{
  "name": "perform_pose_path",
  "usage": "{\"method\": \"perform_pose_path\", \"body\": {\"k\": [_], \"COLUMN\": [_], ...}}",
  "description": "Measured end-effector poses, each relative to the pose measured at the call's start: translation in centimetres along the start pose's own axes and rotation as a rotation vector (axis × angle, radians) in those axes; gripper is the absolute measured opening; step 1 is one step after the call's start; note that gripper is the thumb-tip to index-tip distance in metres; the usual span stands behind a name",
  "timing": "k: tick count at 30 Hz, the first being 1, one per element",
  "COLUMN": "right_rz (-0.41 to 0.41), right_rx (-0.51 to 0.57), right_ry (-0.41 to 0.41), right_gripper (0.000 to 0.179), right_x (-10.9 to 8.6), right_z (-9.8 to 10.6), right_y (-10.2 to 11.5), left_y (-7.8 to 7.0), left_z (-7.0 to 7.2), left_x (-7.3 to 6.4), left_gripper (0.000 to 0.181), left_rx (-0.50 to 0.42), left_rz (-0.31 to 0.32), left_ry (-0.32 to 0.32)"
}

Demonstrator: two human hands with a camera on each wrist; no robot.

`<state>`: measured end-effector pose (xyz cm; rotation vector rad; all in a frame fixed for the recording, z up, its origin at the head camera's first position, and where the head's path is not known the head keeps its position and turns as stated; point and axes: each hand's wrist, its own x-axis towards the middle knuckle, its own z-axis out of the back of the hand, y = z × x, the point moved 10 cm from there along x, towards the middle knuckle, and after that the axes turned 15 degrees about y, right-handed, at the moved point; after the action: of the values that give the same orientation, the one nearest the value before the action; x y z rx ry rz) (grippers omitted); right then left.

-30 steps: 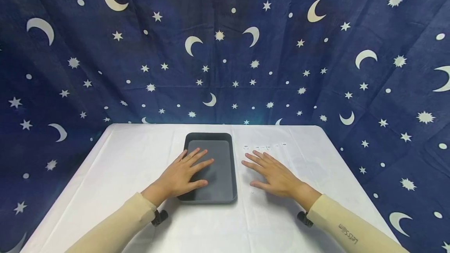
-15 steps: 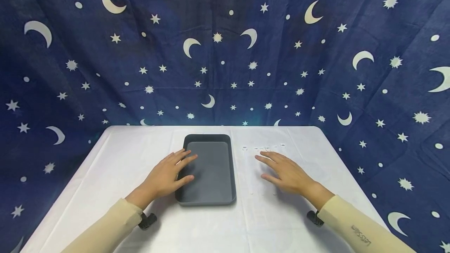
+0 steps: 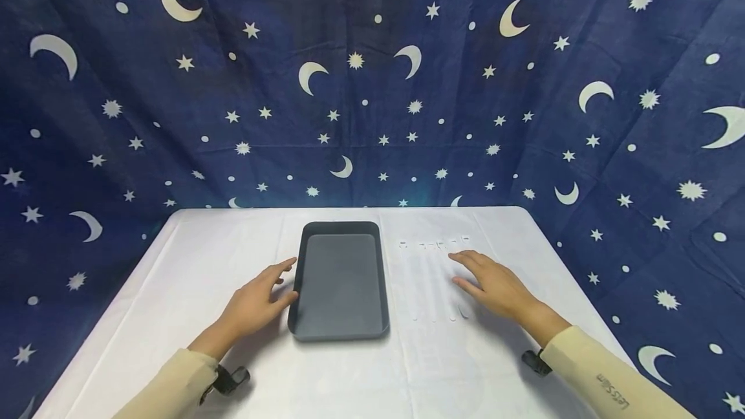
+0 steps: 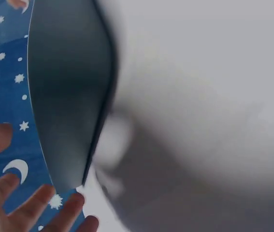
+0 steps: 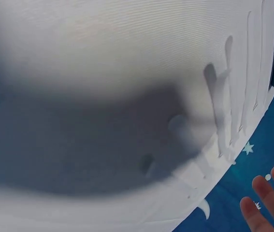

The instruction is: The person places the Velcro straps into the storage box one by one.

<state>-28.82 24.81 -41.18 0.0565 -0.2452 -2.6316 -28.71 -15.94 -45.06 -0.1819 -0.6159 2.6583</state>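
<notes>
Starry blue cloth (image 3: 361, 83) backs a white-covered table (image 3: 442, 374). Head view: the gray tray (image 3: 342, 286) lies left of slim white pieces (image 3: 432, 283), a strip of tablecloth between; the left hand (image 3: 251, 304) is relaxed beside its left rim, the right hand (image 3: 495, 286) relaxed near the pieces. Left wrist: fingers spread near the tray's edge. Right wrist: fingers extended; the pieces end near the table's edge.
</notes>
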Motion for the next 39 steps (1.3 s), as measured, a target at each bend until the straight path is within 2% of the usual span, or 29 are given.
{"method": "perform_pose_path", "body": {"k": [6, 15, 24, 32, 39], "right_rz": [-0.109, -0.277, -0.357, -0.472, -0.562], "right_rx": [0.076, 0.245, 0.3, 0.476, 0.49], "right_ry": [-0.003, 0.003, -0.029, 0.007, 0.023], "right_gripper": [0.045, 0.042, 0.043, 0.043, 0.04], "right_x": [-0.9, -2.0, -3.2, -3.7, -3.2], "right_z": [-0.2, -1.6, -2.8, -4.3, -4.7], "right_y": [-2.3, -5.9, -8.2, -9.7, -10.4], "left_y": [1.3, 2.0, 1.9, 2.2, 2.4], "left_z": [-1.5, -3.8, -5.0, -5.4, -5.7], "left_x": [-0.4, -1.4, -1.9, -2.3, -2.4], "left_gripper": [0.066, 0.063, 0.062, 0.059, 0.056], "left_rx": [-0.223, -0.521, -0.627, -0.696, -0.776], "left_rz": [0.05, 0.116, 0.159, 0.186, 0.179], "left_ry": [0.051, 0.109, 0.112, 0.077, 0.065]}}
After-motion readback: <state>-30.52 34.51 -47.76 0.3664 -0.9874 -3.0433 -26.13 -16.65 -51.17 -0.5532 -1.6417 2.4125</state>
